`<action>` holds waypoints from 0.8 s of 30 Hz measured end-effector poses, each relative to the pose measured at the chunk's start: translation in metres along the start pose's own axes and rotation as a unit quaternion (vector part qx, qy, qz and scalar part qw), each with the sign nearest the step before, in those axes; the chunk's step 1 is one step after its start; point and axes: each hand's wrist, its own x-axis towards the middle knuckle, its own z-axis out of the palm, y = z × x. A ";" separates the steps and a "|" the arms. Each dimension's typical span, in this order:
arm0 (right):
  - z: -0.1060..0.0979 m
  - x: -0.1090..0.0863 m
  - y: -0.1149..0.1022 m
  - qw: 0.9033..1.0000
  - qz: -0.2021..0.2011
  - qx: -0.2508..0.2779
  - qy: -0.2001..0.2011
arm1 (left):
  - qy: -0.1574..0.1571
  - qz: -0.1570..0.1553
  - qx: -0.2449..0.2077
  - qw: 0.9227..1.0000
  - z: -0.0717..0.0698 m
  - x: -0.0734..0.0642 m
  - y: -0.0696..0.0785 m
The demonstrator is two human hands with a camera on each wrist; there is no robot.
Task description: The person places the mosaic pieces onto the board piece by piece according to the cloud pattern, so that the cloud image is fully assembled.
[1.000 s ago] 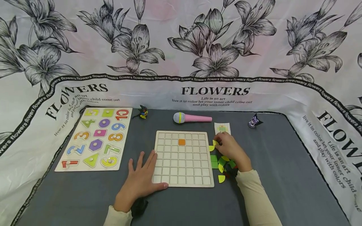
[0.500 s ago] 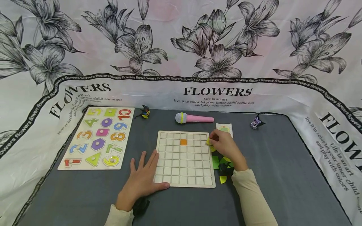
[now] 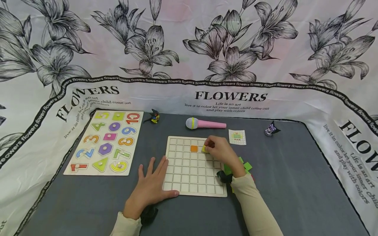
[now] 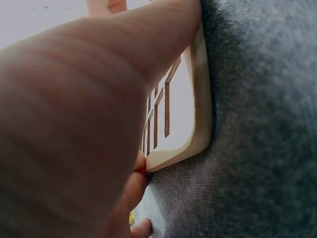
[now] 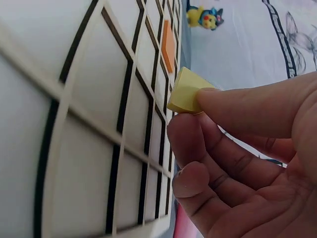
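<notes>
A wooden grid board (image 3: pixel 192 179) lies on the grey cloth. One orange square (image 3: pixel 194 148) sits in a cell of its upper part. My left hand (image 3: pixel 149 190) rests with spread fingers against the board's left edge, its thumb at the lower edge. Between thumb and fingertips, my right hand (image 3: pixel 222 151) pinches a yellow quarter-round piece (image 5: pixel 187 92) above the board's upper right cells. In the right wrist view the piece is held tilted, close to the grid. Green pieces (image 3: pixel 248 166) lie right of the board, partly hidden under the right wrist.
A pattern card (image 3: pixel 237 137) lies beyond the right hand. Behind the board is a pink toy microphone (image 3: pixel 206 123). A number puzzle board (image 3: pixel 103 144) lies at left. Two small figurines stand at the back, one dark and yellow (image 3: pixel 154 117), one purple (image 3: pixel 270 129).
My right hand has moved left from the loose pieces beside the board to over its upper right cells, carrying the yellow piece. The left hand stays at the board's edge.
</notes>
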 end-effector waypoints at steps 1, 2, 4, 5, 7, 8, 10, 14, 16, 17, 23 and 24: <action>0.001 0.001 -0.001 1.000 -0.001 0.001 -0.003 | 0.000 0.000 0.000 1.000 0.000 0.000 0.000; 0.003 0.002 -0.002 1.000 -0.002 0.000 -0.006 | -0.001 0.000 0.000 1.000 -0.001 0.000 0.000; 0.006 0.005 -0.003 1.000 -0.002 -0.002 -0.010 | -0.004 -0.001 0.001 1.000 -0.001 0.000 0.000; 0.007 0.006 -0.003 1.000 -0.002 -0.006 -0.010 | -0.004 -0.001 0.001 1.000 -0.001 0.000 0.000; 0.010 0.008 -0.004 1.000 -0.002 -0.016 -0.011 | -0.003 0.000 0.001 1.000 -0.002 0.000 0.000; 0.011 0.009 -0.004 1.000 -0.002 -0.021 -0.011 | -0.003 0.000 0.001 1.000 -0.002 0.000 0.000; 0.013 0.010 -0.005 1.000 -0.002 -0.028 -0.010 | -0.004 0.001 0.001 1.000 -0.002 -0.001 0.001; 0.015 0.011 -0.006 0.999 -0.012 -0.035 -0.008 | -0.005 0.002 -0.001 1.000 -0.003 -0.001 0.001; 0.015 0.012 -0.007 0.999 -0.016 -0.037 -0.007 | -0.005 0.001 0.000 1.000 -0.003 -0.002 0.001; 0.016 0.013 -0.006 0.999 -0.018 -0.041 -0.006 | -0.004 0.001 0.001 1.000 -0.003 -0.002 0.001; 0.019 0.016 -0.008 0.997 -0.031 -0.071 -0.008 | -0.004 -0.001 0.000 1.000 -0.003 -0.001 0.000; 0.020 0.016 -0.008 0.997 -0.035 -0.075 -0.008 | -0.004 -0.002 -0.001 1.000 -0.003 -0.001 0.001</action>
